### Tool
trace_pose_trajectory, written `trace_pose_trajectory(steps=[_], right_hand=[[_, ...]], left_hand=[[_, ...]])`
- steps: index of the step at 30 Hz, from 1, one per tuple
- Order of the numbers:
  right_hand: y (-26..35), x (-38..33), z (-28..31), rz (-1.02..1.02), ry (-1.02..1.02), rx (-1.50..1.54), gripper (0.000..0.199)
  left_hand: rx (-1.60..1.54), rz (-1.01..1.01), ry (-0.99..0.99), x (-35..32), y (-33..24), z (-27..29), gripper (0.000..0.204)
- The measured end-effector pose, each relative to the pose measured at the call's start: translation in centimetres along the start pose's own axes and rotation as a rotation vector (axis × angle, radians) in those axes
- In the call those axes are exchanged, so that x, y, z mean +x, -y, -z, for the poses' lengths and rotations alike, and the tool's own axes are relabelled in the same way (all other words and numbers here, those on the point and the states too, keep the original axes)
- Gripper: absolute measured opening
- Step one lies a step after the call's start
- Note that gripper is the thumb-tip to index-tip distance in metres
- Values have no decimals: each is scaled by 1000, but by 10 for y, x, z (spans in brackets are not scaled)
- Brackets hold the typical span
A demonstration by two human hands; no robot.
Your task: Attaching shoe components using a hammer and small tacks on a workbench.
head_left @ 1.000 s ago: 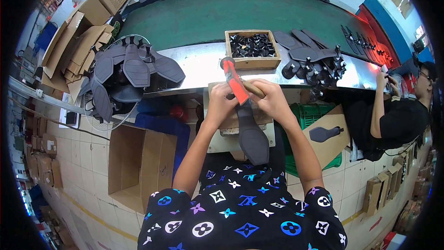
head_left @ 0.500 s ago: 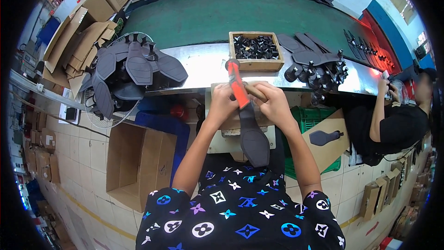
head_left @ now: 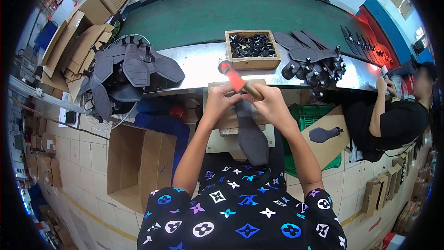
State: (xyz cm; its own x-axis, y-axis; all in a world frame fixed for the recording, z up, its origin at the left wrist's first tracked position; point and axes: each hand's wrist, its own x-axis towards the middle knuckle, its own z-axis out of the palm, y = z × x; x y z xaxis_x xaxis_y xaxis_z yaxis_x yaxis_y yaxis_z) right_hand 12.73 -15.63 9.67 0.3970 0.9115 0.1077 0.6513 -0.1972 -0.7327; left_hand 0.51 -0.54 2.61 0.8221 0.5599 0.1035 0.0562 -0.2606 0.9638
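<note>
A dark shoe sole [head_left: 251, 135] lies lengthwise over a small work block in front of me, its toe pointing toward my body. My left hand [head_left: 220, 103] presses on its far end. My right hand [head_left: 268, 102] grips a hammer [head_left: 232, 76] with a wooden handle and a red head, raised and angled up to the left above the sole. Just beyond stands a wooden box [head_left: 251, 49] holding several small black parts.
A green conveyor belt [head_left: 203, 14] runs across the back with rows of dark soles. A fan guard [head_left: 121, 76] at left carries several soles. More soles [head_left: 309, 60] pile at right. Open cardboard boxes [head_left: 138, 166] stand below. Another person [head_left: 393, 120] works at right.
The hammer head has shifted slightly between frames, staying raised over the sole. Both hands remain at the sole's far end.
</note>
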Motion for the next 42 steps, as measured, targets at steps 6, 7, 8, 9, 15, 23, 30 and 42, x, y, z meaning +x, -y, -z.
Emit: trace_pose_trajectory(steps=[6,7,8,9,15,23,30,42], right_hand=[[34,-61,14,9,-222,307,31],[36,-69,14,67,-279,196,36],[38,-74,11,59,-279,196,36],[40,-77,7,33,-279,167,37],[35,-84,5,-89,-208,177,39],[40,-88,12,49,-346,77,37],[27,-91,1,257,-374,-55,41],[18,-92,-2,83,-296,61,36]], left_hand=[[-195,4,35,-2,5,-1,25],[-204,-11,45,-1,3,-2,24],[-207,-6,50,-1,3,-2,24],[-218,12,44,0,2,-1,24],[-153,-5,45,1,-2,-2,23],[433,-257,15,-4,9,1,95],[567,-137,73,-11,4,1,130],[693,-224,70,-8,0,0,53]])
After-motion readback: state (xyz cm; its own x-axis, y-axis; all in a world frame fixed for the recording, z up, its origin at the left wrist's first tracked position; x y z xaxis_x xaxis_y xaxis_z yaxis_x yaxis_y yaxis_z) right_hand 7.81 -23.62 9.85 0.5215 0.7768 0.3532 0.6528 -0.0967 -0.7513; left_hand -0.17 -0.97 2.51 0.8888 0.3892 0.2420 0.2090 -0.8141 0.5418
